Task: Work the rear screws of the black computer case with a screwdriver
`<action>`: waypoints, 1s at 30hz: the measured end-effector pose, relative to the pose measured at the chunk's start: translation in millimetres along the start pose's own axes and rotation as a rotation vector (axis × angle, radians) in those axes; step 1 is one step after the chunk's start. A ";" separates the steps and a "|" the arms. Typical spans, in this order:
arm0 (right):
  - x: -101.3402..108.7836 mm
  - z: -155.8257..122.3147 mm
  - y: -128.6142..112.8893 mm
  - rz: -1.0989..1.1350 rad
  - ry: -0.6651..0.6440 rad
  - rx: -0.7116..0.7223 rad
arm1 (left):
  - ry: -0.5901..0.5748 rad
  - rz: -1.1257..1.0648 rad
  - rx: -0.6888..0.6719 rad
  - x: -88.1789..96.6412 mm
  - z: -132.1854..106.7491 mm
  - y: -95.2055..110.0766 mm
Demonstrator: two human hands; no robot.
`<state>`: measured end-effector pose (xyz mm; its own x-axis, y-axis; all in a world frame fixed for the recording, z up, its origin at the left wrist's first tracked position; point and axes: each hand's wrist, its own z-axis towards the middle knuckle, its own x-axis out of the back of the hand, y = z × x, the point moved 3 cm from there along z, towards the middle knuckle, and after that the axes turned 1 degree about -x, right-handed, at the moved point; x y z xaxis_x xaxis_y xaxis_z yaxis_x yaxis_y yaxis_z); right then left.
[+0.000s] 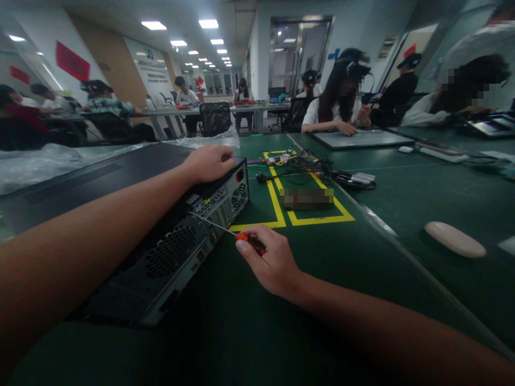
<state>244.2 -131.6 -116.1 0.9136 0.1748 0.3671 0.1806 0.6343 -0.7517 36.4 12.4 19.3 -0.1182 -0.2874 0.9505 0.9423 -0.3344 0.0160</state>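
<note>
A black desktop computer case (pixel 132 174) lies on its side at the left of the green table. Its metal rear panel (pixel 189 257), with a honeycomb vent, a round fan grille and ports, faces right. My left hand (pixel 211 162) is on top of the case at its far rear corner, fingers curled against it and partly hidden. My right hand (pixel 273 260) is closed round the red and black handle of a screwdriver (pixel 215 224). The thin shaft points left, and its tip meets the upper edge of the rear panel; a screw there cannot be made out.
Tangled cables (pixel 309 163) lie beyond yellow tape rectangles (pixel 322 220) on the table, with a blurred-out item (pixel 308 199) inside one. A pale oval case (pixel 454 239) sits at right. Across the table a person works over a flat panel (pixel 362 139). Clear plastic wrap (pixel 40 163) lies behind the computer.
</note>
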 end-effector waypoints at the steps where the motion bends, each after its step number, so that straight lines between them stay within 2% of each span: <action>1: -0.4 -0.4 0.6 0.004 0.001 -0.008 | 0.004 0.000 -0.003 -0.1 0.1 -0.2; 21: -3.2 -1.5 5.6 0.024 -0.003 -0.001 | -0.017 -0.054 0.010 -4.8 3.4 -5.1; 30: -2.8 -1.2 5.1 0.011 -0.017 -0.009 | -0.035 0.004 0.046 -2.1 2.9 -1.5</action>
<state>243.0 -129.9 -121.6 0.9092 0.1946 0.3682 0.1740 0.6257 -0.7604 36.1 16.1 18.2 -0.1039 -0.2572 0.9608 0.9563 -0.2911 0.0255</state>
